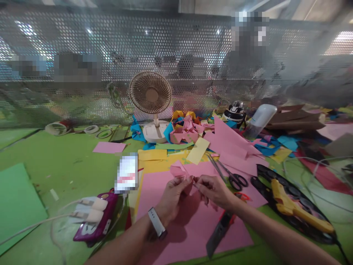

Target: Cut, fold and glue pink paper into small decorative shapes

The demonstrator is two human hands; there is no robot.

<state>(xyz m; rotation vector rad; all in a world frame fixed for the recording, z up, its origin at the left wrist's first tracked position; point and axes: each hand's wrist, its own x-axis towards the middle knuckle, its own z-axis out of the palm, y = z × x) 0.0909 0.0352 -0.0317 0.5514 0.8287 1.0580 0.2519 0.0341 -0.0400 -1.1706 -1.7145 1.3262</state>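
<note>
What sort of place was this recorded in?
Probably a paper-craft workspace, perhaps in a shared workshop: the green table is strewn with coloured paper scraps, and scissors and a large cutter knife lie near the person's hands.

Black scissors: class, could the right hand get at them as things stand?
Probably yes: the black scissors lie close to the right hand, and nothing seems to lie over them. That hand is busy at the folded pink paper, though.
</note>
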